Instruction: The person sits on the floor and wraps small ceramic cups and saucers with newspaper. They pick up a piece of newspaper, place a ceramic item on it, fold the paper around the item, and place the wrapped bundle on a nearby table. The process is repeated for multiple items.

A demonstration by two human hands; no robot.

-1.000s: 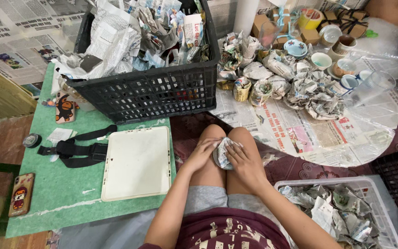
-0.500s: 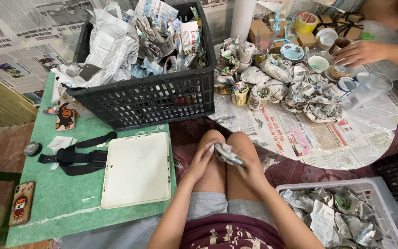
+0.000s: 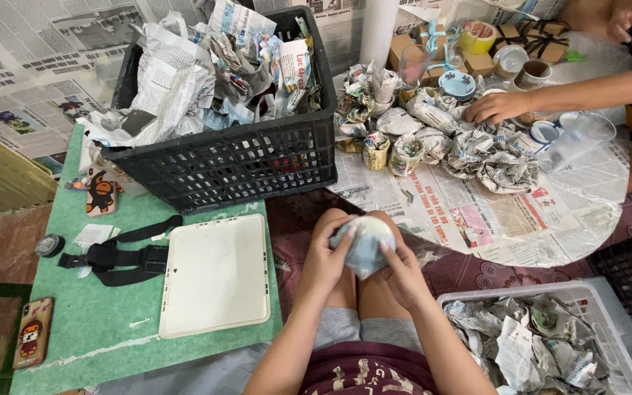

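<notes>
Upper centre: black plastic crate point(image 3: 235, 157) heaped with crumpled newspaper, standing partly on a green desk point(image 3: 89, 329). Lower left of centre: white tray point(image 3: 216, 274) lying flat on the desk. Centre: left hand point(image 3: 323, 256) and right hand point(image 3: 404, 271), fingers curled around a pale round bowl point(image 3: 366, 241) held over the knees. Upper right: another person's hand point(image 3: 495, 107) resting on newspaper-wrapped bundles point(image 3: 477, 146).
</notes>
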